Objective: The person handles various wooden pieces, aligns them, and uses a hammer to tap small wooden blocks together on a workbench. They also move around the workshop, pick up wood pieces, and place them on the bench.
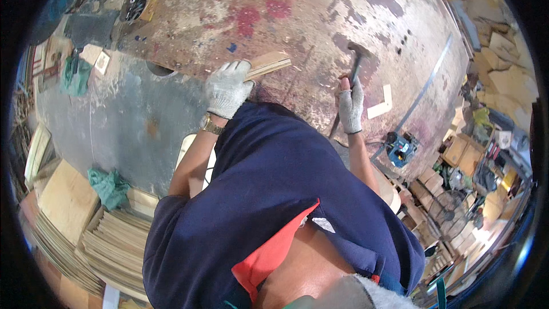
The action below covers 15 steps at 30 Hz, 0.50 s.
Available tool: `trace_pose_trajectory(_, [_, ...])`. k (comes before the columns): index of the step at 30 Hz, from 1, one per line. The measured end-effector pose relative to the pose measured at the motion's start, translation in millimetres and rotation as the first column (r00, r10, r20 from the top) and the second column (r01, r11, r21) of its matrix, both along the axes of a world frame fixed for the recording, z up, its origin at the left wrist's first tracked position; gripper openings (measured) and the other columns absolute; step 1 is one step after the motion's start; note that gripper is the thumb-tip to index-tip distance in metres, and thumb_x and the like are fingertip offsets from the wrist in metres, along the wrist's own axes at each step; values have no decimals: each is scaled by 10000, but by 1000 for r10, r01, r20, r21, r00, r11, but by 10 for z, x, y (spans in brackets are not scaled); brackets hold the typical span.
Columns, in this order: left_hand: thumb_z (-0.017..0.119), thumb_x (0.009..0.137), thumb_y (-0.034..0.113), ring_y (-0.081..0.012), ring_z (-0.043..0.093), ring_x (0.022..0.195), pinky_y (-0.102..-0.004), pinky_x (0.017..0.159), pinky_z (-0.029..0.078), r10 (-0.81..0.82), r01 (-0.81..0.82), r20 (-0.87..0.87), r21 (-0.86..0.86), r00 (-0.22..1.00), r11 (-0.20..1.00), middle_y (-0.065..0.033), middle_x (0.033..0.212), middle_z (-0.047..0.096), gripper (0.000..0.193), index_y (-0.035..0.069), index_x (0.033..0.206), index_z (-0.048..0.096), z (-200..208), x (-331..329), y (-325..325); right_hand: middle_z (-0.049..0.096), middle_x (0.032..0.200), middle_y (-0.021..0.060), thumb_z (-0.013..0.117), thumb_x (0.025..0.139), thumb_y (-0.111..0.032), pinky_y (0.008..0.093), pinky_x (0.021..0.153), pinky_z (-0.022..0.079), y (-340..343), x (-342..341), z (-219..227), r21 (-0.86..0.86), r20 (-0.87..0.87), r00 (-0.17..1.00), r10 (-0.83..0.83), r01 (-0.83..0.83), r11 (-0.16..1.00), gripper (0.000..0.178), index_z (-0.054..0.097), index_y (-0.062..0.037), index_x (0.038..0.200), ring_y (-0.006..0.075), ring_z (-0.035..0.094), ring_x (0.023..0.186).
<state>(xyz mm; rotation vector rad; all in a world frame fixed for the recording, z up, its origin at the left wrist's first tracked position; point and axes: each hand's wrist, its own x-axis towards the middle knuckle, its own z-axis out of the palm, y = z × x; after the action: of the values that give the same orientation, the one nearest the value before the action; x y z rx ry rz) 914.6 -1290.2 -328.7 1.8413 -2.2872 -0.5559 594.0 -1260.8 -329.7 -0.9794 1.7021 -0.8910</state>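
While right hand [350, 106] holds hammer [359, 52], wide tabletop [320, 3] ahead, edge [457, 30] rightward

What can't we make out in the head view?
- Head view: left end of the wood piece, hidden by the left hand.
- Head view: middle of the hammer handle, covered by the right hand.
- Head view: dark spots, too small to tell holes from marks.

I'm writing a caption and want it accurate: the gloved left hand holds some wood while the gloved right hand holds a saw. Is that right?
Not quite: in the head view, the gloved right hand holds a hammer, not a saw. The gloved left hand does hold some wood.
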Motion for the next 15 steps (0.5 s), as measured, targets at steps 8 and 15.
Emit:
trace_pose_trajectory(8, [745,789,281,-293,697,894,-455,741,559,-151,152,-51,31,987,988,-82,937,709,278,136,1003,641,-8,-1152,86,502,741,-31,499,1086,-329,245,553,389,466,-248,360,-115,-130,992,-8,-7,993,302,588,-42,1053,54,465,637])
trace_pose_trajectory(15, [771,800,343,-315,701,864,-472,725,559,-130,131,8,-20,991,991,-117,895,703,347,124,1027,626,-26,-1389,110,626,774,103,592,1018,-217,362,603,469,607,-499,393,-205,-422,905,-56,-35,978,234,622,-48,1177,199,586,645])
